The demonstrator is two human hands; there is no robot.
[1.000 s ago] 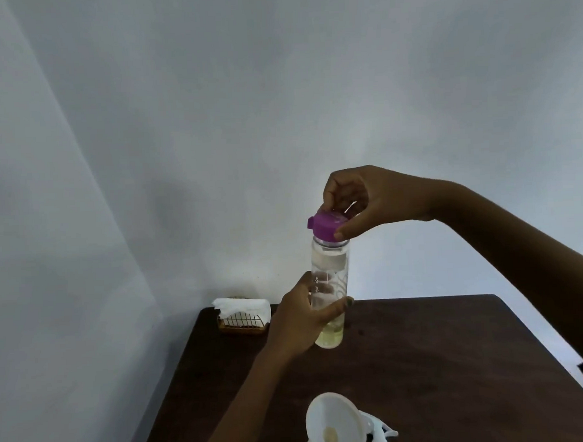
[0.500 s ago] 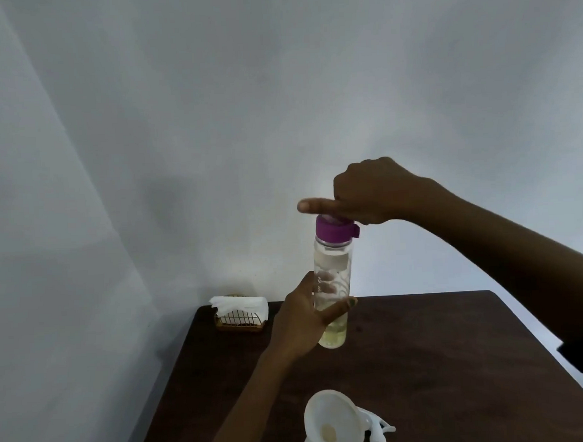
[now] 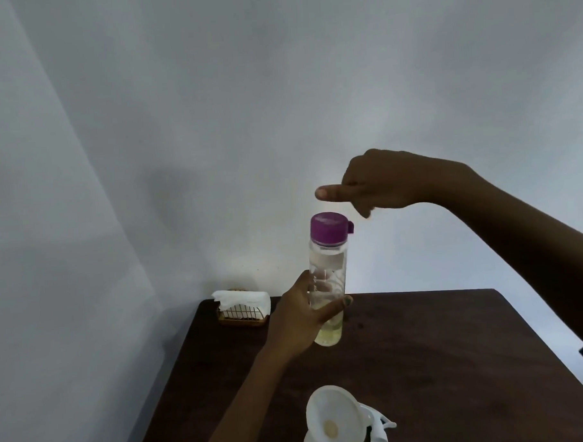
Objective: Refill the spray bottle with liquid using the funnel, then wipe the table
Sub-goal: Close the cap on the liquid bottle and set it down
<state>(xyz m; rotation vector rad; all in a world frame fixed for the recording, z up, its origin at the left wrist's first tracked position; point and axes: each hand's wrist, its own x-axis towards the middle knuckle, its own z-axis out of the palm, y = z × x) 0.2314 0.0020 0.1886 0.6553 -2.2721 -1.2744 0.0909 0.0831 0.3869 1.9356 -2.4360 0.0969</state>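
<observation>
My left hand point(image 3: 299, 324) grips a clear bottle point(image 3: 328, 272) upright above the dark wooden table point(image 3: 440, 364). A little yellowish liquid sits in its bottom, and its purple cap point(image 3: 329, 228) is closed on top. My right hand point(image 3: 378, 183) hovers just above the cap, fingers curled and thumb pointing left, touching nothing. At the near edge a white funnel point(image 3: 334, 419) stands in the neck of the spray bottle, whose body is mostly cut off by the frame. The white spray head point(image 3: 379, 431) lies on the table right of the funnel.
A wire basket with white tissues point(image 3: 242, 306) stands at the table's far left corner, against the pale wall. The table's right edge runs diagonally toward the lower right.
My right hand pressed the purple cap closed on the bottle, then lifted off it. The left hand kept holding the bottle in place.
</observation>
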